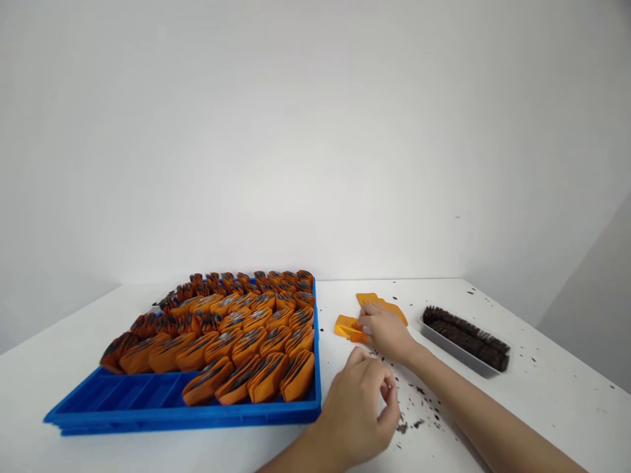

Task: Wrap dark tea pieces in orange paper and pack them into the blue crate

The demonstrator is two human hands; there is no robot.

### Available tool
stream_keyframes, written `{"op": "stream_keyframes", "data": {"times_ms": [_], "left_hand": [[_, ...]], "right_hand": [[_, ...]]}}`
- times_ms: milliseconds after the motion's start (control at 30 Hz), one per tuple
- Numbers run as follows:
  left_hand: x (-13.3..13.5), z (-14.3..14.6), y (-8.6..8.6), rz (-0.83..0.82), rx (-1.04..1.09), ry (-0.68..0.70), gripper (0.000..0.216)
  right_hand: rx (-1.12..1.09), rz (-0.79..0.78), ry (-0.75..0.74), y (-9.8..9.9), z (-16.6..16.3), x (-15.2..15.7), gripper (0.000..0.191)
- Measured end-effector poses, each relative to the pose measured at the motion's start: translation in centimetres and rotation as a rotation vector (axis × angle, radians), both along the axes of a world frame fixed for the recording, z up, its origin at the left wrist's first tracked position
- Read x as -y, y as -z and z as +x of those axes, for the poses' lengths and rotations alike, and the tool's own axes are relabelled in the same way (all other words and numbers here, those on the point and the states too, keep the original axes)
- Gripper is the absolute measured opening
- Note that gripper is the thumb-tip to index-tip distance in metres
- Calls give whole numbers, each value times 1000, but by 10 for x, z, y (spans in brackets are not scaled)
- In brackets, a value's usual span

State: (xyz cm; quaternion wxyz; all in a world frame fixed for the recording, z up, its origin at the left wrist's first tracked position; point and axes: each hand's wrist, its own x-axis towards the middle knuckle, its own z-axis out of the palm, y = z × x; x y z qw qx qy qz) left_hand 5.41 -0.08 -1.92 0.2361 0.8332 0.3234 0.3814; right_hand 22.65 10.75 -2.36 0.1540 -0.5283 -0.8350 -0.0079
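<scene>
My right hand [387, 330] reaches out over the white table and its fingers rest on a small orange piece [346, 326] lying beside a few more orange pieces [382, 303]. My left hand [359, 406] hovers nearer to me, fingers curled and pinched together; what they hold, if anything, is too small to make out. To the left stands a blue tray [162, 408] filled with several rows of orange pieces with dark inserts [246, 328].
A clear shallow tray [456, 351] packed with dark brown strips [466, 332] sits at the right. Dark crumbs [419, 407] are scattered on the table around my hands and toward the right edge. A plain white wall stands behind.
</scene>
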Motion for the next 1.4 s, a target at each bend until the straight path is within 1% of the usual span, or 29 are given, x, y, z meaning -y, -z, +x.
{"op": "stream_keyframes", "data": {"times_ms": [100, 167, 233, 300, 367, 433, 467, 533, 600, 667, 700, 733, 767, 800, 833, 900, 933, 1033, 1100, 1167, 1200, 1333, 1400], "left_hand": [[-1, 0, 2, 49, 43, -3, 21], [-2, -2, 2, 111, 84, -27, 22], [-2, -3, 1, 195, 118, -77, 24], [-3, -5, -3, 311, 119, -164, 31], [-4, -6, -6, 441, 55, -288, 44], [-7, -6, -8, 557, -55, -396, 55], [-9, -6, -8, 596, -110, -419, 58], [-13, -6, -6, 618, -169, -406, 54], [-16, -8, -3, 592, -170, -360, 43], [-17, -11, 0, 525, -121, -324, 38], [-17, -12, 1, 481, -79, -310, 38], [-17, -13, 2, 425, -25, -295, 38], [-17, -14, 2, 353, 41, -282, 37], [-16, -14, 2, 273, 111, -272, 33], [-16, -13, 2, 186, 177, -262, 27], [-14, -9, 2, -7, 294, -229, 13], [-12, -6, 3, -114, 345, -208, 10], [-8, 1, 3, -428, 494, -157, 19], [-6, 4, 3, -548, 563, -135, 25], [-6, 4, 1, -544, 547, -111, 27], [-6, 3, 0, -497, 510, -99, 23], [-9, -3, -8, -219, 322, -93, 8], [-9, -4, -11, -177, 257, -108, 6]], "right_hand": [[-28, -17, -17, -4, 4, 3, 9], [-74, -32, -14, -10, 12, 6, 11], [-178, -57, -30, -19, 24, 10, 14], [-318, -100, -98, -31, 35, 17, 22], [-427, -174, -204, -43, 43, 27, 30], [-490, -268, -299, -54, 46, 37, 35], [-508, -315, -336, -59, 46, 42, 35], [-523, -389, -385, -66, 44, 49, 34], [-525, -447, -401, -70, 46, 53, 31], [-518, -523, -394, -72, 51, 53, 29], [-513, -565, -387, -73, 55, 52, 34], [-505, -601, -381, -73, 59, 50, 43], [-496, -620, -376, -73, 63, 48, 52], [-493, -616, -372, -72, 66, 45, 55], [-499, -592, -370, -72, 68, 43, 52], [-531, -518, -373, -69, 68, 40, 37], [-550, -488, -377, -67, 67, 38, 32], [-582, -482, -395, -62, 63, 37, 29], [-581, -518, -401, -60, 61, 38, 27], [-578, -528, -410, -62, 60, 40, 23], [-574, -520, -415, -63, 59, 42, 21], [-551, -486, -428, -71, 57, 48, 12], [-538, -472, -434, -72, 56, 51, 9]]}}
